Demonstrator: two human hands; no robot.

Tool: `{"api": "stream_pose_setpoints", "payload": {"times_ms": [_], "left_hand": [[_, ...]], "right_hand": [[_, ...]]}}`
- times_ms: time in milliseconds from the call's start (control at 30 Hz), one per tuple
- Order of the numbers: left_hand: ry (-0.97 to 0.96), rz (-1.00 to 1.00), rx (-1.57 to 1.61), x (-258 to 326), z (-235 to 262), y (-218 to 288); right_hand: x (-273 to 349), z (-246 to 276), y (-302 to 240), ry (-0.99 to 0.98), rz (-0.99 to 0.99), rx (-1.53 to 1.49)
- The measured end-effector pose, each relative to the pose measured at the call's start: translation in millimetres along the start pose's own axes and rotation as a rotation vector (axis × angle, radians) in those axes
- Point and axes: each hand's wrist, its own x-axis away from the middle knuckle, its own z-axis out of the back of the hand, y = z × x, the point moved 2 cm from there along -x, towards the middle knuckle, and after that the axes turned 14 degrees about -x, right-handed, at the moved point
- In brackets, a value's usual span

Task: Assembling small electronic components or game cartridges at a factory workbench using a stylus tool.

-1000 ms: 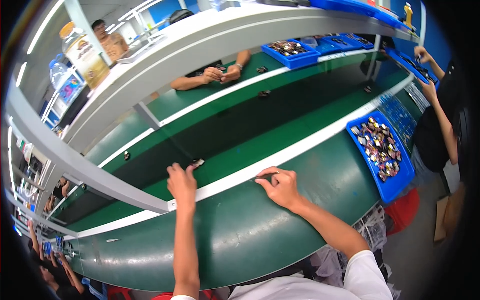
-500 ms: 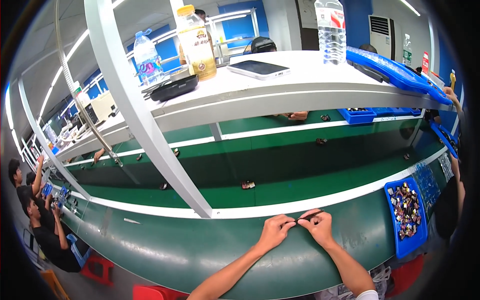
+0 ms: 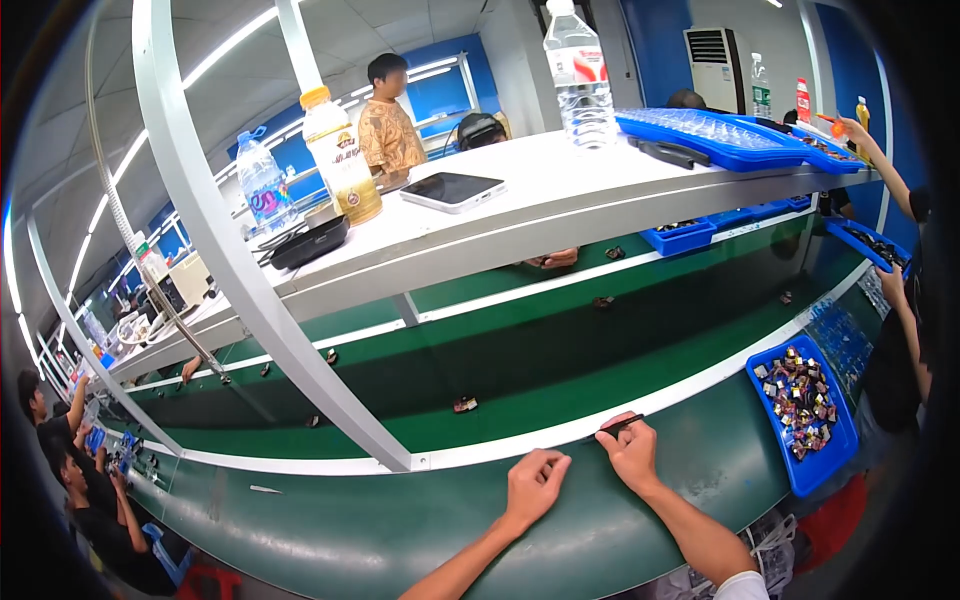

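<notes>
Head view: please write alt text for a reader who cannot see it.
Two bare hands rest at the near edge of a green conveyor bench; the right hand pinches a small dark part, the left hand lies beside it. A blue tray of small parts sits to the right.

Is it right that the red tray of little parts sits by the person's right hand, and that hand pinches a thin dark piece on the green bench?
Not quite: the tray of little parts is blue, not red, as the head view shows. It does sit by the right hand, which pinches a thin dark piece on the green bench.
</notes>
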Motion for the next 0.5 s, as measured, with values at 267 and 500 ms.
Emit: {"api": "stream_pose_setpoints", "payload": {"times_ms": [267, 500], "left_hand": [[-0.432, -0.456, 0.219, 71.5, -66.8, 60.9], [-0.584, -0.738, 0.131, 117.9, -93.2, 97.0]], "right_hand": [[-4.5, -3.3, -5.2, 0.02, 0.081, 0.091], [2.6, -11.4, -9.2, -0.115, 0.211, 0.185]]}}
